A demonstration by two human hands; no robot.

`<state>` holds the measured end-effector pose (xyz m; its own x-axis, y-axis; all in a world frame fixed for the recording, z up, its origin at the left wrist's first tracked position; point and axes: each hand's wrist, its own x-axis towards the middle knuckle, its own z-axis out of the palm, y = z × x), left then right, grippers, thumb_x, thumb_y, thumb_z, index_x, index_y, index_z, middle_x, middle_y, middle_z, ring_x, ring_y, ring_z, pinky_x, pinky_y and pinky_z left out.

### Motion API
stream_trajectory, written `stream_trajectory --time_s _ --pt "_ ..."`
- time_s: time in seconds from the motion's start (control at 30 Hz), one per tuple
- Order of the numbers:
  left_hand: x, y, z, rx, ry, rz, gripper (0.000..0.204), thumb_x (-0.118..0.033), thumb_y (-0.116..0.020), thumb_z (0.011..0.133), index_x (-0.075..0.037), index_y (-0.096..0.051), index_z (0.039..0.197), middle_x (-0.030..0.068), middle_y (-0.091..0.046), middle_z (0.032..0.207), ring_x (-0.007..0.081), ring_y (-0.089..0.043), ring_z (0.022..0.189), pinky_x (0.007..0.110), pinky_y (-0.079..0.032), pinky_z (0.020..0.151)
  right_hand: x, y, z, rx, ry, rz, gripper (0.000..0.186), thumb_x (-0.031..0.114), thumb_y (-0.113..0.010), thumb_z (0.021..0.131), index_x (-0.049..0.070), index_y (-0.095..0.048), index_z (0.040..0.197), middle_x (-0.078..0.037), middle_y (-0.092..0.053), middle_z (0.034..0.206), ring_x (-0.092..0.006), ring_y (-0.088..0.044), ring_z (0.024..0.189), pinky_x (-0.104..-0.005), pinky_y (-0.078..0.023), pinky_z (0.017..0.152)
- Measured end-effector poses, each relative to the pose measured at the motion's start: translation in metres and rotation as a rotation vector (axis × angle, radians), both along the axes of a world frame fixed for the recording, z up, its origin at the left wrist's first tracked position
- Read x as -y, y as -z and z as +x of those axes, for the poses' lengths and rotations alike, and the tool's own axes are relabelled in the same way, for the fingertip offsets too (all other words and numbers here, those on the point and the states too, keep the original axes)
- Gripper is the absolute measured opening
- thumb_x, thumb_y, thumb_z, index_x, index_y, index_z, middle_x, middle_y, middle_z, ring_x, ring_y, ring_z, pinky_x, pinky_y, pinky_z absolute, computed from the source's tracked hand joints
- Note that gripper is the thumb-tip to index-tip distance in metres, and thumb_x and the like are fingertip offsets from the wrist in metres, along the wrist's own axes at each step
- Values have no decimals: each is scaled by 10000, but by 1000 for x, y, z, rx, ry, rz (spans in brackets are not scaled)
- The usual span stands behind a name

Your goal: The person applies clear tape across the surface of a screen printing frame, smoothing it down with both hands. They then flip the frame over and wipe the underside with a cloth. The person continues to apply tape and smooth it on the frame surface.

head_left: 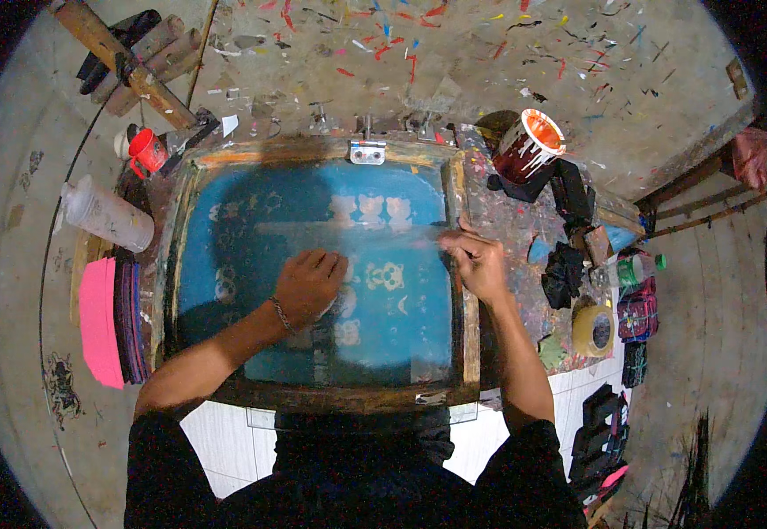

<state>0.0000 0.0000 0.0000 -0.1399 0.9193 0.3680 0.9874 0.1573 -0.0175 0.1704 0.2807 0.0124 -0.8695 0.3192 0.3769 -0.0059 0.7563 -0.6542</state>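
A screen-printing frame (465, 353) with blue mesh lies in front of me, its mesh carrying pale animal-head shapes. Across the mesh runs a clear, tape-like strip (383, 238). At the right edge of the frame, my right hand (480, 264) is closed in a pinch on the strip's right end. My left hand (311, 284) is over the middle of the mesh, just below the strip, with its fingers curled together. Something pale shows under that palm; what it is stays hidden. A metal hinge clamp (367, 152) sits at the frame's far edge.
On the right stand a paint-streaked tub (529, 150), black crumpled material (563, 275), a roll of clear tape (593, 331) and a green-capped bottle (639, 268). To the left are a red cup (147, 152), a whitish plastic bottle (110, 216) and a stack of pink and dark pieces (101, 322).
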Motion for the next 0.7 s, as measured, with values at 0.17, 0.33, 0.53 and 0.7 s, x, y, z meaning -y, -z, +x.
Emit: stream_trajectory --time_s 0.17,0.33,0.53,0.7 --pt "9 11 -12 9 39 7 381 -142 -639 808 -60 -581 1176 91 -647 1036 288 -608 930 429 -506 870 1 -1 0 -47 -33 22 124 -33 -644 835 -6 -726 923 -147 -734 956 -262 -715 892 -370 -540 881" --pt "-19 -2 -55 532 -53 116 439 -120 -699 823 -60 -564 1237 89 -643 1136 309 -600 1019 432 -482 950 -2 -30 -11 112 40 -84 155 45 -649 835 39 -747 955 -148 -733 932 -285 -719 861 -356 -552 828" --pt "-31 -10 -82 527 -73 362 352 -143 -771 764 -83 -687 1100 93 -660 1147 298 -620 1014 409 -508 905 -9 -43 -19 194 21 -124 154 64 -650 862 27 -746 977 -135 -741 963 -234 -721 854 -336 -550 811" --pt "-9 23 -92 419 -139 57 144 -164 -719 805 -124 -737 943 67 -723 1000 281 -674 877 393 -538 810 -6 -41 -12 185 13 -170 153 70 -656 865 24 -745 981 -137 -741 962 -224 -719 857 -333 -549 811"
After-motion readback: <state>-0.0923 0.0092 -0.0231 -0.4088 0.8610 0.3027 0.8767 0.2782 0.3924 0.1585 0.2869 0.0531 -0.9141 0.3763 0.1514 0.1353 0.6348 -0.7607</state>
